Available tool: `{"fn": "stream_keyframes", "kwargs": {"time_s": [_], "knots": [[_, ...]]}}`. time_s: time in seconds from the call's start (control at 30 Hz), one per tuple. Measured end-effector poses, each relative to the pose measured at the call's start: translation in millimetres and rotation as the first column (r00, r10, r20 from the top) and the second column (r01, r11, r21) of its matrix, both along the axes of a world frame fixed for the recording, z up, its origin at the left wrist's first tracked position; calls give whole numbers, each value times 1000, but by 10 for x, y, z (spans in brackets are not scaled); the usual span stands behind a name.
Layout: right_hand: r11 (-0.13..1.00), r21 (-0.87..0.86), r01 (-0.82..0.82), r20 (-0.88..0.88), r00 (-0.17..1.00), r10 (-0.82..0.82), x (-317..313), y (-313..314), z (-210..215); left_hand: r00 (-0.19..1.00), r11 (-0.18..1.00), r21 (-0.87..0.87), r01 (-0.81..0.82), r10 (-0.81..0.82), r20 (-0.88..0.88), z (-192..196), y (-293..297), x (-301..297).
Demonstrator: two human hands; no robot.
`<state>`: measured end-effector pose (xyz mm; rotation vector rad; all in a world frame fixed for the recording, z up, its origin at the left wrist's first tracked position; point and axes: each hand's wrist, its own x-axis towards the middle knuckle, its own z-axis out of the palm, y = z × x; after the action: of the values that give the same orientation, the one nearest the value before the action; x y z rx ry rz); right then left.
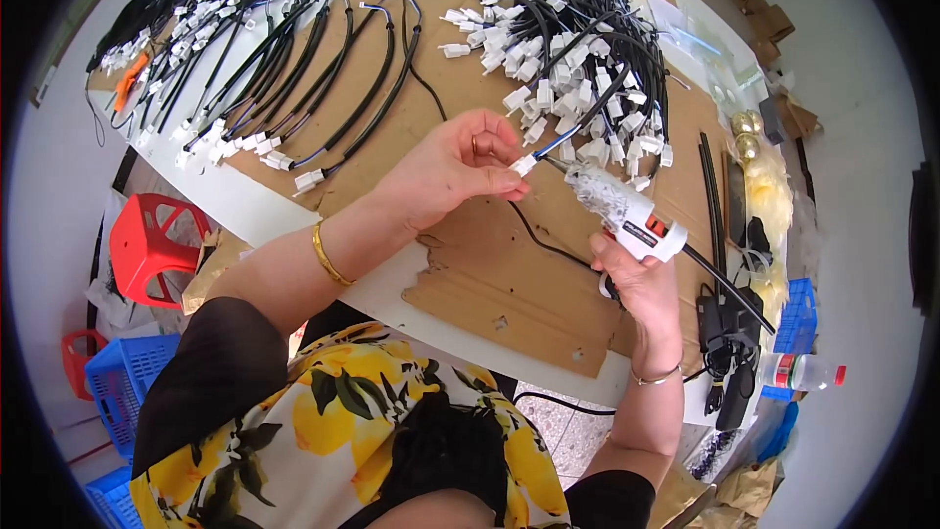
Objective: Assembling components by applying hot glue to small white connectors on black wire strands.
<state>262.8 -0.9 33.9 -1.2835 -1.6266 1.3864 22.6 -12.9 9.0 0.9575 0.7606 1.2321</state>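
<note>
My left hand (460,165) pinches a small white plug connector (524,166) between thumb and fingers. A black-sleeved cable (592,116) with blue wire at its end runs from that connector up toward the pile. In my right hand (638,279) is a white hot glue gun (612,198), its front smeared with grey residue. The nozzle points left, close beside the connector; whether it touches cannot be told. From the gun's back end sticks a long black glue stick (729,289). Both hands are above the cardboard sheet (509,284).
A heap of cables with white connectors (558,49) lies beyond my hands. More cables (323,88) are spread out at the left, near an orange tool (129,83). Black power adapters (725,333) and a plastic bottle (803,372) are at the right. Red stools (157,245) stand left of the table.
</note>
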Motion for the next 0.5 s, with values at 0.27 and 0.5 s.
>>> {"fn": "stream_keyframes", "kwargs": {"time_s": [0.27, 0.5], "knots": [[999, -31, 26, -77, 997, -28, -15, -44, 27, 981, 978, 102, -182, 187, -52, 25, -6, 40], [999, -40, 2, -31, 1000, -3, -24, -52, 32, 963, 959, 192, -208, 235, -131, -32, 12, 57]]}}
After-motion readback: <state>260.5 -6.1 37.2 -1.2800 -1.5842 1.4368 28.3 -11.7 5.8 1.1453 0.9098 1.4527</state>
